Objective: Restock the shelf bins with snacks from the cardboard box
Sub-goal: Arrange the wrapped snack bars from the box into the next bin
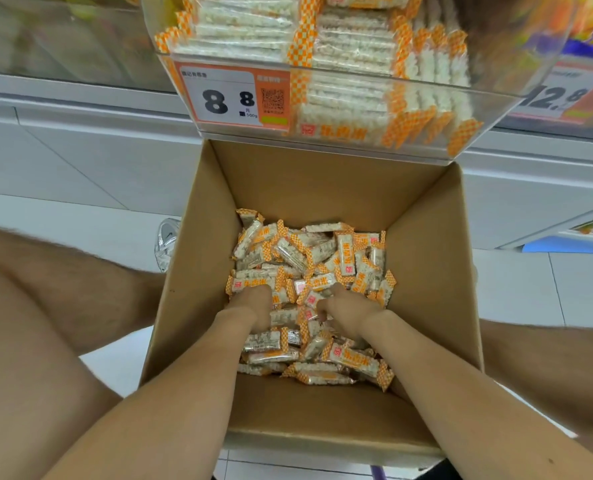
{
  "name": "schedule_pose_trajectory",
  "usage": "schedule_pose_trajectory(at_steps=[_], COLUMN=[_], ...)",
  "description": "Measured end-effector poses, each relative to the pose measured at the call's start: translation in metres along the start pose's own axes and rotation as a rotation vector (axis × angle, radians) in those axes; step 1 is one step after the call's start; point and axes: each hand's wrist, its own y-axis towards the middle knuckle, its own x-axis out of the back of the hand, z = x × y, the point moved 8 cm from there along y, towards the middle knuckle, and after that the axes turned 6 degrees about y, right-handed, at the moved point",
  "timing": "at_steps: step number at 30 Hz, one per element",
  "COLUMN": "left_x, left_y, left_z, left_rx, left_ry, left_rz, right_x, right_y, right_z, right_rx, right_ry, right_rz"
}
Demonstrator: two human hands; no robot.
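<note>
Snack bars [317, 258] jumbled every way in cardboard box [426, 271], left hand [250, 308], right hand [350, 311] buried, grips unclear

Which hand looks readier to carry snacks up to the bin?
Probably the right hand: its fingers look curled round snacks in the box, below the bin. The left hand has its fingers buried, grip hidden.

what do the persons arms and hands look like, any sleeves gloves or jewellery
The left forearm and right forearm are bare up to the frame edge: no sleeves, watch or bracelet in view. The left hand and right hand wear no gloves. Their fingertips are hidden among the snacks, so rings cannot be ruled out.
</note>
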Motion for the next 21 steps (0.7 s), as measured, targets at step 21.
schedule_pose_trajectory(at_steps=[21], left_x=[0.135], left_y=[-0.103], left_z=[-0.047], left_rx=[-0.327], left_ry=[-0.705], left_rz=[-0.404], right_x=[0.140], right_y=[-0.125], right_z=[-0.022], right_rx=[0.002], right_ry=[0.994], right_rz=[-0.715])
